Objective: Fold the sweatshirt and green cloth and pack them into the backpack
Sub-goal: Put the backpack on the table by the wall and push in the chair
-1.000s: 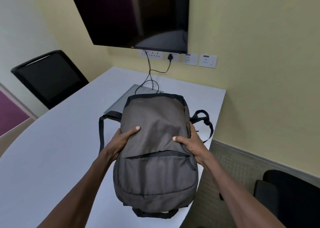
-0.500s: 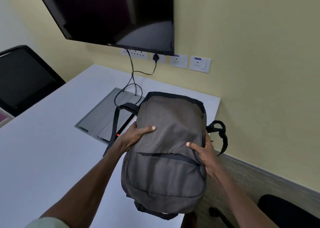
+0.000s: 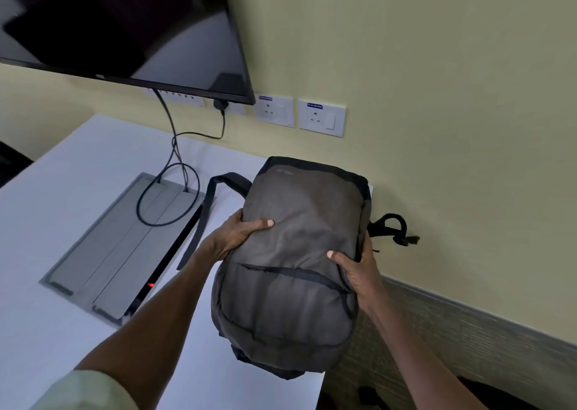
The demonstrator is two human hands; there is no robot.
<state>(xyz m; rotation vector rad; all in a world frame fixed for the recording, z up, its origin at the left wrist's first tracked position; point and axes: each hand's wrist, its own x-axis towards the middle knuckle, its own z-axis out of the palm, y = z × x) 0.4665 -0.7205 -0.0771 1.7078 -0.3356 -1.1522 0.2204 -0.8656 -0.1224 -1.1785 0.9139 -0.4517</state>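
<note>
A bulging grey-brown backpack (image 3: 293, 253) with black trim lies front side up at the right end of the white table (image 3: 62, 316), its zip pocket facing me. My left hand (image 3: 240, 235) grips its left side, thumb laid over the front panel. My right hand (image 3: 359, 269) grips the right side the same way. One black strap (image 3: 203, 216) trails off to the left and another loops out at the right (image 3: 390, 225). No sweatshirt or green cloth is visible.
A grey cable hatch (image 3: 118, 247) is set into the table left of the backpack, with black cables (image 3: 168, 191) running up to wall sockets (image 3: 299, 114). A dark screen (image 3: 125, 25) hangs on the yellow wall. The table edge drops off just right of the backpack.
The backpack, held in both hands, has shifted toward the table's right end near the wall. The view has swung left to right, so the chair is out of sight.
</note>
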